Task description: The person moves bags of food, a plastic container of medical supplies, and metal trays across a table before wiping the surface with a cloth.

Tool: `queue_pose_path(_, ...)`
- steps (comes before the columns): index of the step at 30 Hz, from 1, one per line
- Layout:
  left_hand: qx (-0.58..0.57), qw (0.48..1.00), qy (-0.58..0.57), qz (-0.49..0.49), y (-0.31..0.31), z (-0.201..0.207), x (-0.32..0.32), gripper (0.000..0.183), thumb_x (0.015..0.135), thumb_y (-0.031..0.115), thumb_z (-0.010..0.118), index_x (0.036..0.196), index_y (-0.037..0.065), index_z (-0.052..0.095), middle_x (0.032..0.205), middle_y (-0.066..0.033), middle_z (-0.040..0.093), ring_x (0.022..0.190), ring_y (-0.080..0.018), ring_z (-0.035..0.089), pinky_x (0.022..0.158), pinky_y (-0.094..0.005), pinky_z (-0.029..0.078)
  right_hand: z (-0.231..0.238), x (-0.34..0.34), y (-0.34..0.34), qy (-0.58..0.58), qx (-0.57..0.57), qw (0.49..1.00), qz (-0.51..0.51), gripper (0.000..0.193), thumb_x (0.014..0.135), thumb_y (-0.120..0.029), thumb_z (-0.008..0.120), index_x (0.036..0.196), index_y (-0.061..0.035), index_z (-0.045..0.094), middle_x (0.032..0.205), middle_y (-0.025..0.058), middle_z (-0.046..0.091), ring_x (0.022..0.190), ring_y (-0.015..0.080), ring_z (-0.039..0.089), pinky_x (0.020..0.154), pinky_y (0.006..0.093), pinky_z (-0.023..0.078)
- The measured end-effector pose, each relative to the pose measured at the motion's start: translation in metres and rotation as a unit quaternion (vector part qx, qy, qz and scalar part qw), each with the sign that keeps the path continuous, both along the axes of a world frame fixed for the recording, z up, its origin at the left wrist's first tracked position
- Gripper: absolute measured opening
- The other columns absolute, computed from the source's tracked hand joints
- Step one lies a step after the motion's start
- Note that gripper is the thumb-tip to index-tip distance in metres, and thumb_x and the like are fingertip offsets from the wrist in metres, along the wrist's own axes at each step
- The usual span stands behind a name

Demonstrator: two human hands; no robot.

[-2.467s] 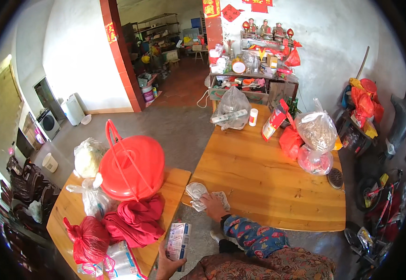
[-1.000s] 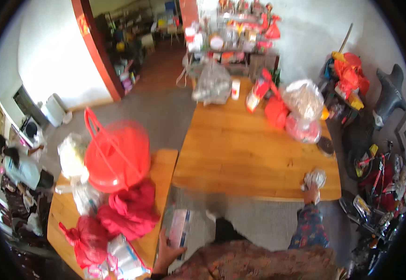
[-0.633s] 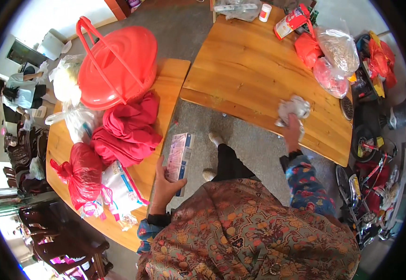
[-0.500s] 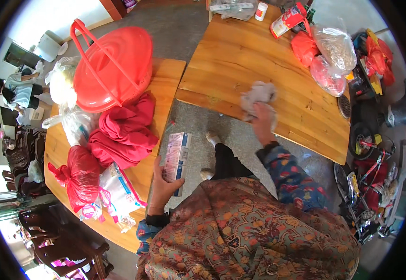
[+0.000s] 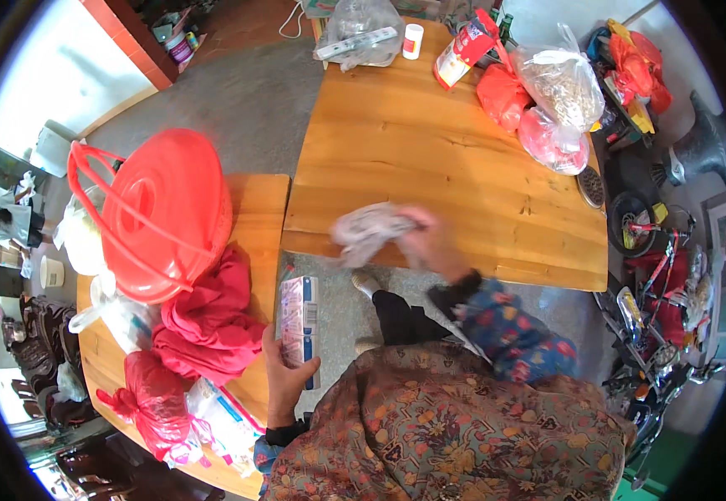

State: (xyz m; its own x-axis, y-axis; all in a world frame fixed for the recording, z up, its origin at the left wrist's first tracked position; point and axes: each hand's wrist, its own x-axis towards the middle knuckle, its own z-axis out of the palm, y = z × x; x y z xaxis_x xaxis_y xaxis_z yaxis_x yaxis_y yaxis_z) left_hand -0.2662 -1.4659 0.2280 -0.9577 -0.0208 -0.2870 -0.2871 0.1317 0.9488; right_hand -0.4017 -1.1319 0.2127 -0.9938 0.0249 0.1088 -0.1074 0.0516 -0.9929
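My left hand (image 5: 290, 373) is closed round a long rectangular pack (image 5: 299, 311) printed in pink, white and blue. It holds the pack upright beside the left table's edge, over the gap between the two tables. Smeared by motion, my right hand (image 5: 431, 246) grips a crumpled greyish-pink cloth (image 5: 371, 227) at the near edge of the right wooden table (image 5: 455, 179). Part of the cloth hangs at that edge.
On the left table (image 5: 256, 204) are a red lidded basket (image 5: 167, 209), red fabric (image 5: 213, 321) and a red plastic bag (image 5: 152, 401). The right table's far side carries a white bottle (image 5: 412, 42), a red-and-white packet (image 5: 465, 52) and filled bags (image 5: 563, 88). A bicycle (image 5: 664, 242) stands at right.
My right hand has swept the cloth leftward along the right table's near edge. My left hand still holds the pack. The whole view has shifted.
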Motion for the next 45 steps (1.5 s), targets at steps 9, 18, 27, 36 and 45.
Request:
queue_pose_path(9,-0.001,0.997,-0.003,-0.08,0.045,-0.004,-0.111,0.099,0.061,0.003,0.077,0.142,0.0,0.022,0.113,-0.0138,0.047,0.102,-0.0221,0.052,0.089,-0.033,0.045,-0.135,0.057,0.31,-0.082,0.55,0.701,-0.446,0.04,0.08,-0.007,0.056,0.119,-0.0001,0.054,0.111,0.0233,0.059,0.099,0.0454,0.055,0.085,0.048,0.046)
queue_pose_path(18,-0.117,0.989,0.037,-0.082,0.059,-0.025,-0.17,0.092,0.053,0.014,0.081,0.133,0.0,0.037,0.112,-0.016,0.049,0.108,-0.0288,0.048,0.095,-0.0387,0.04,-0.108,-0.165,0.216,0.018,0.56,0.795,-0.233,0.041,0.077,-0.007,0.055,0.116,0.0024,0.05,0.117,0.0236,0.053,0.112,0.0415,0.047,0.097,0.0463,0.038)
queue_pose_path(27,-0.276,0.944,0.127,-0.127,0.07,-0.054,-0.186,0.104,0.047,0.03,0.085,0.133,0.001,0.036,0.116,-0.0231,0.049,0.11,-0.0405,0.047,0.095,-0.0504,0.038,-0.104,-0.285,0.248,-0.109,0.572,0.777,-0.241,0.043,0.078,-0.02,0.063,0.113,0.0032,0.051,0.118,0.0233,0.052,0.112,0.0411,0.048,0.094,0.049,0.041)
queue_pose_path(36,-0.305,0.941,0.069,-0.132,0.071,-0.053,-0.193,0.102,0.057,0.035,0.082,0.141,0.006,0.032,0.128,-0.0217,0.045,0.116,-0.0461,0.042,0.101,-0.0586,0.028,-0.075,-0.251,0.159,0.087,0.576,0.802,-0.134,0.045,0.072,-0.014,0.061,0.112,0.002,0.052,0.115,0.02,0.051,0.106,0.0394,0.047,0.09,0.0503,0.041)
queue_pose_path(45,-0.338,0.916,-0.054,-0.211,0.044,-0.183,-0.161,0.098,0.07,0.033,0.076,0.149,0.01,0.022,0.145,-0.019,0.037,0.126,-0.0498,0.035,0.105,-0.0663,0.018,-0.077,-0.367,0.151,0.078,0.56,0.807,-0.171,0.047,0.073,-0.012,0.06,0.118,-0.0037,0.051,0.12,0.0127,0.051,0.11,0.036,0.046,0.091,0.0485,0.041)
